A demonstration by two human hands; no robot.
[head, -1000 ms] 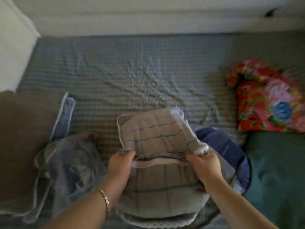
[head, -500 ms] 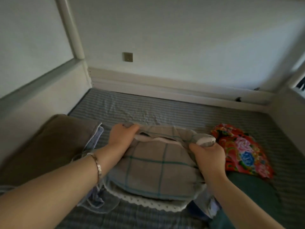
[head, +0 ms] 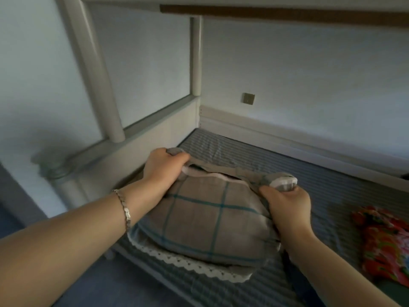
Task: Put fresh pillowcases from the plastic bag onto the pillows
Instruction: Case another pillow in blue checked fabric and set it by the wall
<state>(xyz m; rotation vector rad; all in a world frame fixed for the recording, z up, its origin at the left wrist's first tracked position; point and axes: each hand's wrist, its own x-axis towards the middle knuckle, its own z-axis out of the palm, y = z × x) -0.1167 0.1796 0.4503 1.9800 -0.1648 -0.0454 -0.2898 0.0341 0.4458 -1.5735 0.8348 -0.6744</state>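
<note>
- We take the pillow [head: 284, 182] as our landmark; it lies on the bed [head: 243, 156], on the striped sheet near the bed's front edge; only a white corner and a pale strip of it show, both along its far side.
- The pillowcase [head: 205, 218], grey-brown with thin teal check lines, covers nearly all of the pillow; its open mouth runs along the pillow's far side, between the two hands.
- The left hand [head: 164, 167] sits at the pillow's far left corner; its fingers [head: 177, 157] are curled tightly round a bunch of the pillowcase hem; a silver bracelet [head: 125, 209] circles the wrist.
- The right hand [head: 285, 201] sits at the pillow's far right corner; its fingers [head: 287, 192] are curled in and grip the gathered hem, just below the white pillow corner that pokes out.
- From under the pillow's near side a lace-trimmed edge [head: 188, 262] sticks out towards us, flat on the sheet; whether it belongs to the pillow or to a separate cloth we cannot tell.
- To the right of the pillow, well apart from it, a red floral cushion [head: 385, 244] lies on the bed, cut off by the picture's edge.
- Behind the pillow rises a pale wall with a small square wall plate [head: 248, 98]; behind and to the left of the pillow an upright bed-frame post [head: 195, 56] stands at the bed's corner.
</note>
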